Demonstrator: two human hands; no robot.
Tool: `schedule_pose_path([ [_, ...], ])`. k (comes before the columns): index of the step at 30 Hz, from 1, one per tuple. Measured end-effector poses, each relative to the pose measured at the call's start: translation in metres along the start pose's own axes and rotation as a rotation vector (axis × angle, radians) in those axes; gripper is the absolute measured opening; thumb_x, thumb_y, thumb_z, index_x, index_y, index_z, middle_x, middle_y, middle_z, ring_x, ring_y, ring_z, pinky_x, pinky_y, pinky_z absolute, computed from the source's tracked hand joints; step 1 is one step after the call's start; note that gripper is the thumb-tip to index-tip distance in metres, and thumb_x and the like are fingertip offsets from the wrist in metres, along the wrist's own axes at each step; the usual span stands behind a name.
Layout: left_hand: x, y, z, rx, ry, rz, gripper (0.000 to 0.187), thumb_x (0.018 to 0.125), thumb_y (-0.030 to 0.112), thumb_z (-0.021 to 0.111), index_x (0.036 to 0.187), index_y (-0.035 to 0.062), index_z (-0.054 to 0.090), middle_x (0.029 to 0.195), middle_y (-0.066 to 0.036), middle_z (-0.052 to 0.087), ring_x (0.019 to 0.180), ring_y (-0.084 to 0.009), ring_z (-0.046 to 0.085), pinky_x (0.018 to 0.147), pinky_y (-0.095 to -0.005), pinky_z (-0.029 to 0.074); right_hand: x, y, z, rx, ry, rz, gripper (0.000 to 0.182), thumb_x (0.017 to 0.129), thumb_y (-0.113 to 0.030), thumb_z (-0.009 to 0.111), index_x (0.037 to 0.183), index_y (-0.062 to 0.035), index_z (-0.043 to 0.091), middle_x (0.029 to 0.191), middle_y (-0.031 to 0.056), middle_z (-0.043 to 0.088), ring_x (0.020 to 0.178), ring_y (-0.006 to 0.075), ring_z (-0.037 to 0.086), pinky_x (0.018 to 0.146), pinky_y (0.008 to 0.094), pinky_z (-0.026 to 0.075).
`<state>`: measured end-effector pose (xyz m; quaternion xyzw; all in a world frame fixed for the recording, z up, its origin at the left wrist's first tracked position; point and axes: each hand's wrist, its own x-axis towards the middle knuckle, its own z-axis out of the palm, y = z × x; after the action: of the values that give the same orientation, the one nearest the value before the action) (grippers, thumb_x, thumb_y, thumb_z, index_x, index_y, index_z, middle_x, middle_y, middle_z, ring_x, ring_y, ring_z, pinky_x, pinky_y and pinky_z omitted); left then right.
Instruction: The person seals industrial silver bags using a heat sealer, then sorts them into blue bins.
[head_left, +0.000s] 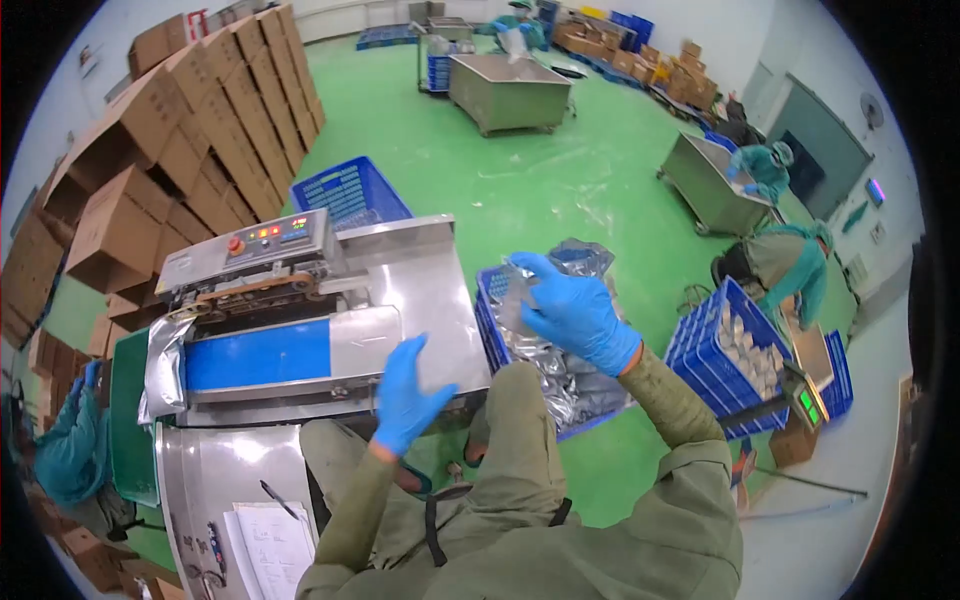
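Observation:
My left hand [408, 396], in a blue glove, is open beside the front edge of the steel sealing machine [420, 290], with thumb and fingers apart and nothing in it. My right hand [583, 312], also gloved in blue, is raised over a blue crate [490, 330] full of shiny silver pouches [575, 385]. Its fingers are closed on the top of a silver pouch [514, 302], partly hidden behind the hand. On the machine's blue conveyor belt [258, 355], another silver pouch [166, 365] hangs at the left end.
A steel table [210, 465] holds papers [272, 550] and a pen [279, 499]. Stacked cartons [190, 120] rise at the left; an empty-looking blue crate [350, 190] stands behind the machine. Co-workers [795, 260] bend near a crate of packs [740, 350] and a steel cart [705, 185].

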<state>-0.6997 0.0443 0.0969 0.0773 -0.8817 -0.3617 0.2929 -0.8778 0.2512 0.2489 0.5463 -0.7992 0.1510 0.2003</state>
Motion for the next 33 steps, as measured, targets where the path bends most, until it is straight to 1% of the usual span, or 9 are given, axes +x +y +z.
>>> schedule_pose_path([
  [3, 0.063, -0.001, 0.019, -0.080, 0.023, 0.072, 0.108, 0.061, 0.031, 0.092, 0.148, 0.0044, 0.034, 0.146, -0.021, 0.042, 0.134, -0.0404, 0.040, 0.111, -0.0490, 0.034, 0.059, -0.058, -0.014, 0.078, 0.003, -0.175, 0.018, 0.084, -0.025, 0.066, 0.086, -0.0073, 0.069, 0.122, 0.0051, 0.060, 0.056, 0.0272, 0.065, 0.050, 0.0380, 0.052],
  [8, 0.101, -0.072, -0.059, -0.230, -0.132, -0.044, 0.051, 0.078, 0.030, 0.080, 0.117, 0.0031, 0.060, 0.108, -0.015, 0.066, 0.101, -0.0314, 0.064, 0.086, -0.0413, 0.051, 0.129, -0.109, 0.055, 0.261, 0.175, -0.384, 0.020, 0.084, -0.027, 0.068, 0.077, -0.0093, 0.063, 0.133, 0.0064, 0.061, 0.051, 0.0255, 0.060, 0.046, 0.0368, 0.048],
  [13, 0.055, -0.178, -0.084, -0.067, -0.048, -0.169, 0.055, 0.075, 0.029, 0.085, 0.117, 0.0021, 0.062, 0.106, -0.012, 0.070, 0.094, -0.0235, 0.068, 0.082, -0.0368, 0.054, 0.130, -0.112, 0.070, 0.483, 0.626, -0.035, 0.032, 0.079, -0.017, 0.075, 0.109, -0.0085, 0.068, 0.122, 0.0105, 0.066, 0.095, 0.0234, 0.068, 0.075, 0.0339, 0.053],
  [18, 0.059, -0.174, -0.096, -0.343, -0.174, -0.265, 0.069, 0.075, 0.024, 0.087, 0.132, 0.0003, 0.056, 0.125, -0.010, 0.066, 0.110, -0.0184, 0.062, 0.095, -0.0328, 0.050, 0.107, -0.092, 0.168, 0.871, 0.270, 0.427, 0.030, 0.084, -0.017, 0.074, 0.111, -0.0071, 0.066, 0.107, 0.0091, 0.070, 0.098, 0.0187, 0.068, 0.076, 0.0318, 0.052],
  [21, 0.068, -0.138, -0.122, -0.503, -0.101, -0.243, 0.054, 0.084, 0.016, 0.077, 0.131, 0.0001, 0.055, 0.123, -0.008, 0.064, 0.113, -0.0159, 0.059, 0.097, -0.0307, 0.048, 0.109, -0.073, 0.187, 0.745, 0.163, 0.339, 0.017, 0.090, -0.017, 0.068, 0.102, -0.0058, 0.066, 0.083, 0.0090, 0.068, 0.073, 0.0206, 0.067, 0.062, 0.0335, 0.050],
  [24, 0.084, -0.100, -0.166, -0.420, -0.127, -0.229, 0.039, 0.091, 0.010, 0.067, 0.127, -0.0007, 0.056, 0.115, -0.006, 0.065, 0.108, -0.0132, 0.060, 0.093, -0.0305, 0.050, 0.108, -0.066, 0.194, 0.600, 0.204, 0.185, 0.015, 0.090, -0.018, 0.067, 0.101, -0.0078, 0.066, 0.082, 0.0114, 0.067, 0.069, 0.0266, 0.066, 0.060, 0.0367, 0.051],
  [28, 0.099, -0.109, -0.188, 0.449, -0.036, 0.306, 0.029, 0.091, 0.010, 0.065, 0.119, 0.0049, 0.061, 0.108, -0.010, 0.068, 0.099, -0.0262, 0.066, 0.081, -0.0362, 0.053, 0.086, -0.030, 0.210, 0.319, 0.297, 0.016, 0.016, 0.087, -0.018, 0.067, 0.100, -0.0087, 0.065, 0.087, 0.0117, 0.067, 0.073, 0.0309, 0.065, 0.060, 0.0389, 0.051],
  [29, 0.096, -0.121, -0.199, 0.868, -0.312, 0.193, 0.035, 0.084, 0.013, 0.067, 0.119, 0.0090, 0.063, 0.116, -0.011, 0.068, 0.103, -0.0315, 0.065, 0.082, -0.0378, 0.054, 0.071, -0.009, 0.223, 0.206, 0.184, -0.069, 0.018, 0.083, -0.015, 0.069, 0.099, -0.0079, 0.064, 0.094, 0.0116, 0.066, 0.078, 0.0309, 0.065, 0.062, 0.0374, 0.051],
  [33, 0.075, -0.134, -0.179, 0.635, 0.096, 0.456, 0.047, 0.077, 0.011, 0.070, 0.124, 0.0133, 0.063, 0.130, -0.007, 0.064, 0.110, -0.0282, 0.064, 0.085, -0.0366, 0.055, 0.081, -0.039, 0.203, 0.527, 0.542, -0.043, 0.025, 0.084, -0.015, 0.072, 0.105, -0.0053, 0.065, 0.098, 0.0136, 0.066, 0.077, 0.0274, 0.065, 0.062, 0.0333, 0.051],
])
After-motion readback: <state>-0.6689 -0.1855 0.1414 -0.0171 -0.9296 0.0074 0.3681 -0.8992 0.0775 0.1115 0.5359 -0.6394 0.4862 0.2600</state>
